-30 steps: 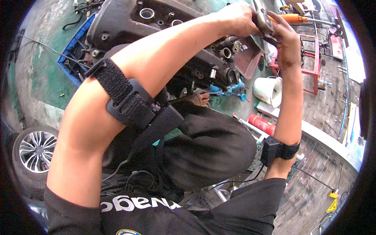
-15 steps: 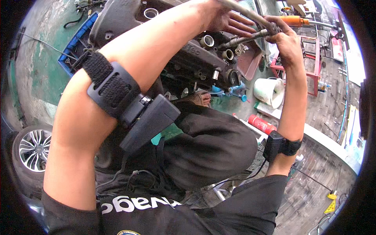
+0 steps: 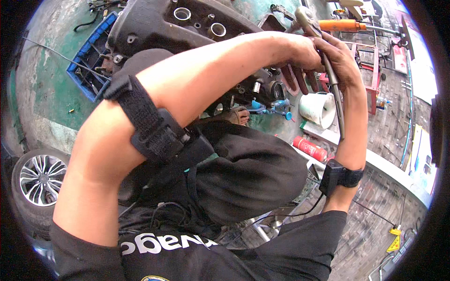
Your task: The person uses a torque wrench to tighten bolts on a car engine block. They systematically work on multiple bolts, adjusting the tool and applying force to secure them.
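Note:
A metal ratchet wrench (image 3: 307, 21) has its round head up beyond my hands, and its long handle slants down along my right forearm. My right hand (image 3: 344, 63) is closed round the handle just below the head. Crossing in from the left, my left hand (image 3: 302, 54) meets it at the wrench, its fingers hanging stretched out and apart below; its thumb side is hard to see. Under my left arm lies a dark engine (image 3: 154, 25) with round ringed openings on its cover. My arm hides part of the engine.
A blue crate (image 3: 96, 35) of parts stands left of the engine; a wheel (image 3: 42, 180) is at lower left. To the right are a white bucket (image 3: 317, 110), a red fire extinguisher (image 3: 309, 149), a red metal frame (image 3: 372, 84) and an orange cylinder (image 3: 340, 25).
The ratchet wrench has swung round, its handle now pointing down along my right forearm. My left hand has come down and right, against my right hand. The rod by the engine openings is no longer visible.

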The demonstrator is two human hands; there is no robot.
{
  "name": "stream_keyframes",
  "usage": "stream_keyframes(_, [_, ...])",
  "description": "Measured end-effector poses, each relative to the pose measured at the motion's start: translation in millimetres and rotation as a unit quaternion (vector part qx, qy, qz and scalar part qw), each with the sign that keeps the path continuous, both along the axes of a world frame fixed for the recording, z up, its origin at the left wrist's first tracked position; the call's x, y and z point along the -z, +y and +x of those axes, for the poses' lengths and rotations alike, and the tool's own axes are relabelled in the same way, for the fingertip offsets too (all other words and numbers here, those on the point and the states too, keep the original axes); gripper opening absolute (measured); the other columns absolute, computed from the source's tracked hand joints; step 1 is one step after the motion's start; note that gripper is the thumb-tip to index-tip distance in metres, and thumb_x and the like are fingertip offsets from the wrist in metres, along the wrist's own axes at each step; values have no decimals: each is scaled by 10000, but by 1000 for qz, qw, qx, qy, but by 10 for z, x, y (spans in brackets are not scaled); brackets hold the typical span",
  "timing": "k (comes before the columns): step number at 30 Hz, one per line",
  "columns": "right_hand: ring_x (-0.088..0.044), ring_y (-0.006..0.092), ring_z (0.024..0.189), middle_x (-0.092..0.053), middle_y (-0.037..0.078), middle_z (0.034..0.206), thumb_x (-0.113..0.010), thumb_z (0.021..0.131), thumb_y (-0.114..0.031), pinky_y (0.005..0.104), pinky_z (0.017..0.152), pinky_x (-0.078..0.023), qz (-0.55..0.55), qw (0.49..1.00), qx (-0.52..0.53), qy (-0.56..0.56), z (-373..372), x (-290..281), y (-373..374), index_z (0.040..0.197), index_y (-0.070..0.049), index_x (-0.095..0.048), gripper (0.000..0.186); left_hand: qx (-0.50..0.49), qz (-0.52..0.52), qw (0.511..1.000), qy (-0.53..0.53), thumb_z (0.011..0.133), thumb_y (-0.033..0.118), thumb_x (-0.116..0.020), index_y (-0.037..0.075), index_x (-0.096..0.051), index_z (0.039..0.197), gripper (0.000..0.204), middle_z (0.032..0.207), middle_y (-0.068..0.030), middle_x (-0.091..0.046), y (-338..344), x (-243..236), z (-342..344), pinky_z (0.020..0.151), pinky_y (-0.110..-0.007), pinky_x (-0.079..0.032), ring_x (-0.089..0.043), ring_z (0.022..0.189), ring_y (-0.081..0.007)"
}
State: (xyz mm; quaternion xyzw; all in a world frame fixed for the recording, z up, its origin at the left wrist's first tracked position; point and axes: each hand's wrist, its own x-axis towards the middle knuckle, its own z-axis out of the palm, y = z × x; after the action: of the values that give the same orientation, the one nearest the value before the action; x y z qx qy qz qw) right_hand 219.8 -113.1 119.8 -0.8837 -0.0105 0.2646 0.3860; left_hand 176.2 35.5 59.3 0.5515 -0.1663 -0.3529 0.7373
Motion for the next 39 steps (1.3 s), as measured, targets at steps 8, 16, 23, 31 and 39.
stream_keyframes(8, [-686, 318, 787, -700, 192, 861, -613, 906, -257, 382, 723, -515, -283, 918, -171, -218, -258, -149, -25, 1064, 52, -637, 348, -87, 467, 791, -386, 692, 281, -752, -14, -701, 890, 360, 785, -165, -697, 406, 375, 299, 561, -376, -559, -686, 664, -226])
stream_keyframes(16, [-685, 359, 848, -688, 245, 936, -641, 910, -253, 396, 769, -508, -204, 880, -102, -417, -512, 133, -242, 1106, 31, -662, 346, -84, 410, 862, -287, 679, 140, -779, 57, -649, 1184, 528, 944, -155, -717, 578, 873, 419, 718, -368, -563, -699, 824, -258])
stream_keyframes(23, [-700, 307, 861, -707, 216, 945, -678, 895, -182, 364, 785, -517, -148, 887, -33, -435, -760, 295, -408, 1097, 25, -676, 290, -51, 415, 861, -289, 731, 102, -688, 56, -700, 1039, 311, 857, -152, -711, 284, 928, 384, 519, -396, -571, -692, 656, -275])
stream_keyframes(31, [-656, 126, 843, -735, 137, 964, -683, 894, -106, 278, 784, -510, -20, 912, 34, -408, -938, 199, -446, 1107, 30, -679, 253, -47, 414, 875, -246, 811, 163, -705, 197, -646, 1248, 443, 700, -78, -647, 92, 905, 343, 444, -341, -535, -608, 514, -164])
stream_keyframes(39, [-633, 103, 815, -728, 93, 935, -712, 885, -121, 250, 759, -511, 13, 921, 134, -365, -1172, 89, -520, 1115, 34, -682, 279, -2, 353, 890, -289, 824, 316, -732, 105, -714, 1068, 322, 780, -47, -693, 98, 722, 279, 580, -329, -518, -620, 619, -152])
